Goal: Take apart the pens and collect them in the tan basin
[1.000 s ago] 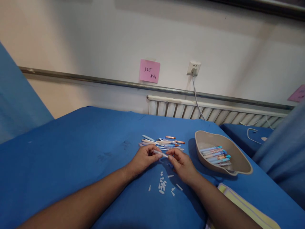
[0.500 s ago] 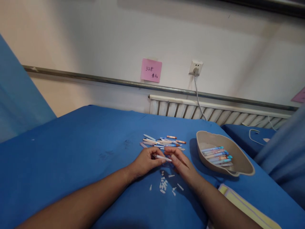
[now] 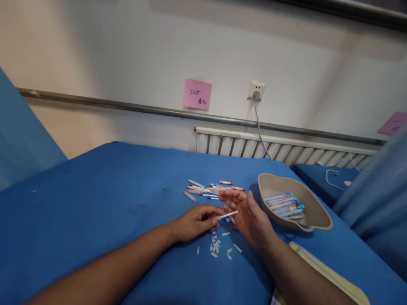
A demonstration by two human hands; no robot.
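My left hand [image 3: 202, 221] pinches a thin white pen refill [image 3: 229, 214] between thumb and fingers, its free end pointing right toward my other palm. My right hand [image 3: 252, 220] is turned palm inward, with thumb and upper fingers apart. Bluish pen parts [image 3: 231, 219] with an orange-brown end rest against its curled lower fingers, partly hidden. Small white cone-shaped tips [image 3: 216, 245] lie scattered on the blue cloth just below the hands. Beyond the hands is a loose pile of pen barrels and refills [image 3: 197, 189], partly covered by my right hand.
A beige basin [image 3: 313, 205] holding several assembled-looking pens [image 3: 284, 207] stands to the right. Yellow-and-white packaging [image 3: 330, 271] lies at the near right. Blue cloth [image 3: 95, 203] covers the table. A radiator [image 3: 235, 144] and a plugged-in cable [image 3: 259, 123] are at the wall.
My right hand has opened its thumb and upper fingers away from the left. The left hand has lowered slightly, and the white refill now sticks out clearly to the right. The view has shifted slightly.
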